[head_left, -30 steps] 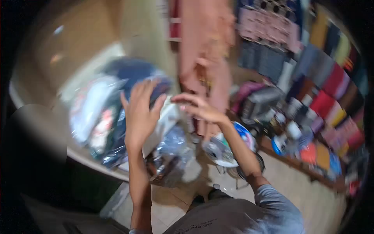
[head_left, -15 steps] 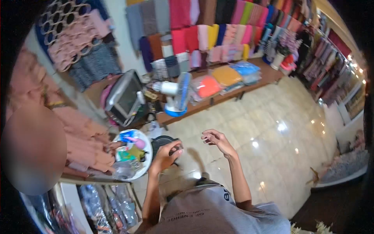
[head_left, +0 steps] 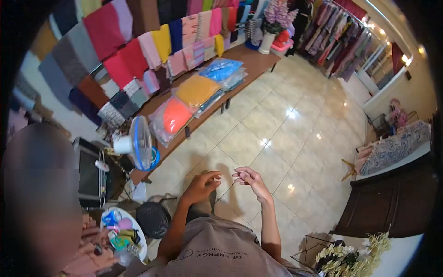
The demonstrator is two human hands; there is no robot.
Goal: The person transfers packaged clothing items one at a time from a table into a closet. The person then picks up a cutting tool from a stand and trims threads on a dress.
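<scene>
Round table: a white top (head_left: 140, 230) with small mixed things on it, lower left; its right edge lies just beside the stool.
Fan: the white and blue fan (head_left: 141, 143) stands at the near end of the brown bench (head_left: 257, 61), by the front corner; its cage shows nearly edge-on.
Stool: the black round stool (head_left: 153, 221) is on the floor to the left of the left hand and nearer the body, apart from it; the left hand is the closer one.
Packets: orange (head_left: 176, 116), mustard (head_left: 197, 91) and blue (head_left: 221, 69) in clear wrap, in a row along the bench's front edge, orange nearest the fan; the row's long axis slants away to the right, beyond the left hand.
Left hand: raised over the floor (head_left: 202, 187), fingers loosely bent, thumb apart, half open; grips and touches nothing.
Right hand: level with the left (head_left: 254, 183), palm turned toward it, fingers curled and slightly spread; nothing in it.
Gap: the fingertips face each other, near but not touching, only tiled floor (head_left: 240, 143) behind.
</scene>
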